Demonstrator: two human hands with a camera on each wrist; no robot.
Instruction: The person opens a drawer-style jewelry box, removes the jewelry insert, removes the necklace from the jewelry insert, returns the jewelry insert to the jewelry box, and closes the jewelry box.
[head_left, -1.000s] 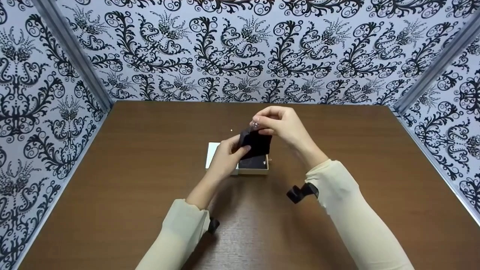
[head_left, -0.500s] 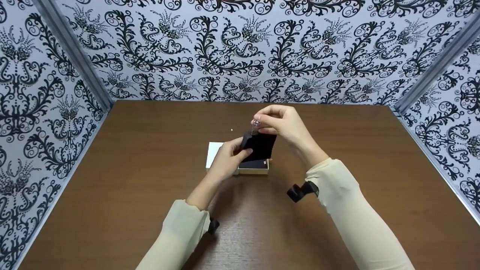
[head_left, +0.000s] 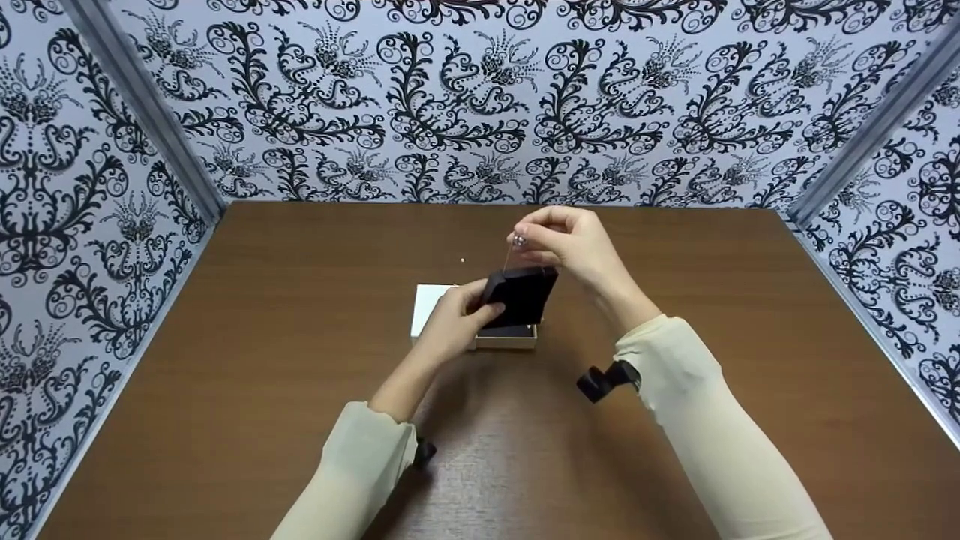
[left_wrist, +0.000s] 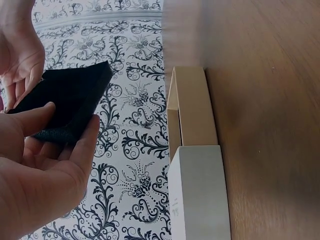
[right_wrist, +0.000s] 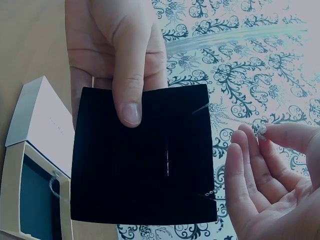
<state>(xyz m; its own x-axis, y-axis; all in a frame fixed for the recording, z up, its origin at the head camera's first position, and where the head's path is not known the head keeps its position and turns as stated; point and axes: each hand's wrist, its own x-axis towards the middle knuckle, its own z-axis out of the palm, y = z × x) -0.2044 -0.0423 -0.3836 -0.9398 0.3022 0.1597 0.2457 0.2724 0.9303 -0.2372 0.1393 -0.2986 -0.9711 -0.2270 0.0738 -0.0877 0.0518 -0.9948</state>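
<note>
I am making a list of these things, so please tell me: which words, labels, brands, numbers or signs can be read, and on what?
None can be read.
White box cover: small faint marks, too blurred to read.
Black pad: no lettering visible.

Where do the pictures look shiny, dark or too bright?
Head view: pale glare on the table near the bottom; left wrist view: a soft, dark shadow on it; right wrist view: the black pad shows little detail, and the patterned wall washes out, upper right.
</note>
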